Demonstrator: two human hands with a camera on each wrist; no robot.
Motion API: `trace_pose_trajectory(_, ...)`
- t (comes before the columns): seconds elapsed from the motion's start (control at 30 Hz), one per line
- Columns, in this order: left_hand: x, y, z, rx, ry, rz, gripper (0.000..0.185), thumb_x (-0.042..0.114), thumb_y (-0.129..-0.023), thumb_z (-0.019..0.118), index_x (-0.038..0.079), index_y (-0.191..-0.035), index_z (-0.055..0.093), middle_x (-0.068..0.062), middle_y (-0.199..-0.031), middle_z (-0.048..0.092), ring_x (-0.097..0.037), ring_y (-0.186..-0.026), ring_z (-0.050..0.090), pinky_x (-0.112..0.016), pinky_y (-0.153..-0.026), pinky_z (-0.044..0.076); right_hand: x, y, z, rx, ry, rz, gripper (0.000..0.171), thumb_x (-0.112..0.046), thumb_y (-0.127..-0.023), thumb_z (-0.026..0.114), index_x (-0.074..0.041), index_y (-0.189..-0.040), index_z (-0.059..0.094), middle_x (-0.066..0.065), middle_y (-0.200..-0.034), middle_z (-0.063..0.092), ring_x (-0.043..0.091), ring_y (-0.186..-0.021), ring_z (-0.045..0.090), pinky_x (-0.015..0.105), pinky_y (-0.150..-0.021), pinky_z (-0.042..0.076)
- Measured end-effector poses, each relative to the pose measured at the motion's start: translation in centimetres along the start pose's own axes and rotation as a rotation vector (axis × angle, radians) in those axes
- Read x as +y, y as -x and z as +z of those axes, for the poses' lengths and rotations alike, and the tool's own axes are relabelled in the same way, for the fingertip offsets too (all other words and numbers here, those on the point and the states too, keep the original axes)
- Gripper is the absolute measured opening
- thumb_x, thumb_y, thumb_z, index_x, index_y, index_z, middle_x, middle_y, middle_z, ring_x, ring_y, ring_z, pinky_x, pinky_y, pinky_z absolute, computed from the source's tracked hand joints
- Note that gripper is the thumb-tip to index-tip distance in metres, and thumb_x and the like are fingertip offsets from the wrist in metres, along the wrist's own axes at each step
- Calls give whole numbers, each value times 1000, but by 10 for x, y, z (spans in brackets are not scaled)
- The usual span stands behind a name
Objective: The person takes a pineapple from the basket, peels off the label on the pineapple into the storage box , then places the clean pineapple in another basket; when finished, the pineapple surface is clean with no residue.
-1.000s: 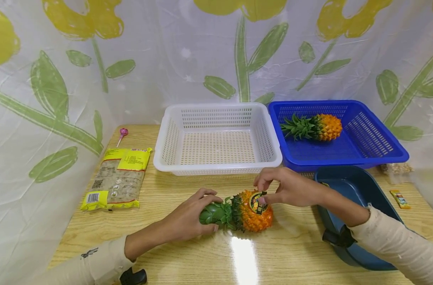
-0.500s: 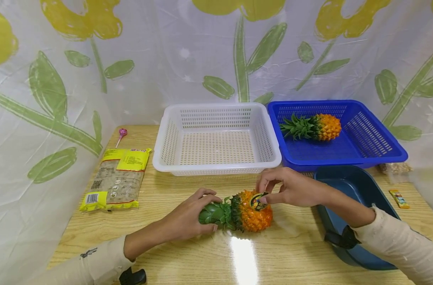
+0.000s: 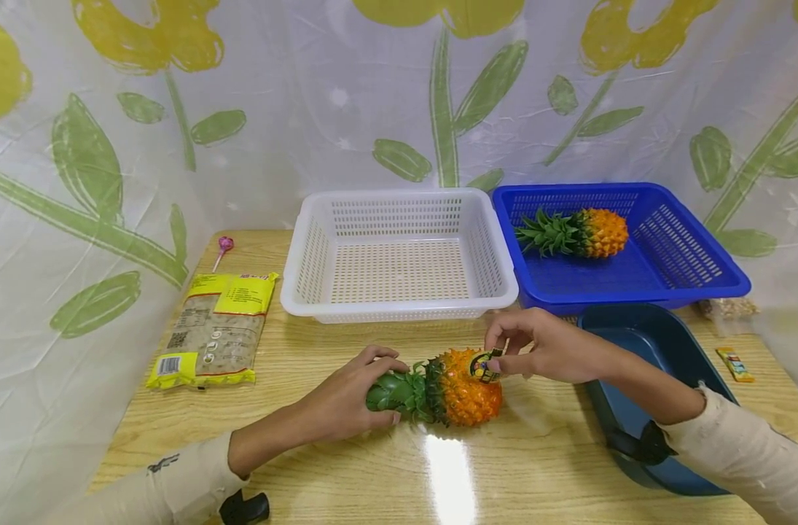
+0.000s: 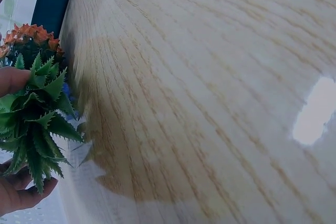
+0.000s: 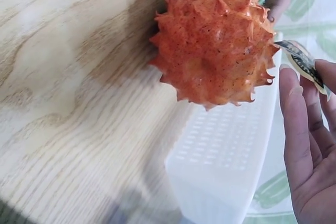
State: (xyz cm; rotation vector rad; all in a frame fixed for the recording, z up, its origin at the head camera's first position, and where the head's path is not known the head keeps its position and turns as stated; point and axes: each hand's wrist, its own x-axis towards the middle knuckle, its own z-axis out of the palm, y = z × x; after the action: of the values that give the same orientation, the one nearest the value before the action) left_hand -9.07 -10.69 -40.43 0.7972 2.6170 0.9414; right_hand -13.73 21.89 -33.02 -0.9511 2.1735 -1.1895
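Note:
An orange toy pineapple (image 3: 463,389) (image 5: 215,40) lies on its side on the wooden table (image 3: 346,467), its green crown (image 3: 399,392) (image 4: 34,114) pointing left. My left hand (image 3: 353,394) grips the crown. My right hand (image 3: 536,348) pinches a round black-and-yellow sticker (image 3: 484,366) (image 5: 302,62) at the fruit's upper right side; the sticker looks partly lifted off the skin. In the right wrist view the fingers (image 5: 299,129) stand just right of the fruit.
A white basket (image 3: 399,255) stands behind the hands, a blue basket (image 3: 674,273) holding a second pineapple (image 3: 579,233) at the back right. A dark blue tub (image 3: 641,350) sits under my right forearm. A yellow packet (image 3: 215,328) and a lollipop (image 3: 224,248) lie left, a small wrapper (image 3: 735,364) far right.
The sticker has come away from the top of the fruit toward the right, pulled by my right hand, which shifted slightly right. My left hand keeps its hold on the crown.

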Motion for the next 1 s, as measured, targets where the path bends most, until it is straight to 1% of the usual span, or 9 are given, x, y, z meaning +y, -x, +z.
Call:
trace_pose_trajectory(0.13, 0, 0, 0, -2, 1, -8, 60, 27, -83, 82, 21, -137, 56, -7, -149, 42, -22, -110, 59, -31, -78, 53, 1, 4, -1, -5, 1, 23, 9, -15, -96, 68, -12, -104, 65, 8, -104, 61, 20, -78, 69, 33, -58, 56)
trace_pose_trajectory(0.27, 0, 0, -1, -1, 1, -6, 59, 27, -84, 82, 21, -137, 56, -6, -149, 42, -23, -111, 59, -32, -79, 53, 4, 8, -3, -14, 7, 38, 11, -16, -98, 67, -12, -108, 65, 8, -104, 64, 16, -75, 69, 36, -57, 56)
trace_pose_trajectory(0.4, 0, 0, -1, 1, -2, -3, 59, 27, -83, 82, 21, -137, 56, -7, -148, 43, -23, -110, 59, -32, -79, 53, 6, 13, -4, -13, 16, 55, 12, -16, -98, 66, -11, -109, 65, 7, -99, 67, 15, -73, 67, 35, -58, 56)
trace_pose_trajectory(0.5, 0, 1, 0, 2, -4, 1, 59, 26, -83, 82, 20, -136, 57, -7, -148, 43, -23, -112, 59, -35, -82, 53, 8, 19, -7, -12, 15, 73, 12, -17, -99, 65, -11, -110, 64, 5, -92, 68, 15, -71, 66, 36, -58, 57)
trace_pose_trajectory(0.6, -1, 0, 0, 3, -2, 4, 59, 26, -83, 82, 20, -136, 57, -7, -148, 44, -23, -113, 59, -37, -85, 53, 11, 25, -10, -2, 3, 71, 12, -16, -99, 64, -11, -110, 64, 5, -89, 69, 15, -71, 67, 37, -57, 57)
trace_pose_trajectory(0.83, -2, 0, 1, 4, -3, 3, 59, 27, -83, 82, 20, -136, 57, -6, -147, 43, -21, -108, 60, -31, -78, 53, 17, 41, -19, 19, -8, 82, 12, -12, -99, 64, -9, -110, 63, 7, -89, 68, 14, -66, 63, 35, -54, 56)
trace_pose_trajectory(1.0, -2, 0, 0, 2, 2, -3, 59, 26, -83, 82, 20, -136, 57, -7, -148, 43, -21, -107, 60, -29, -77, 53, 21, 51, -25, 46, 15, 116, 14, -13, -99, 64, -9, -112, 65, 5, -89, 68, 17, -67, 62, 36, -57, 56)
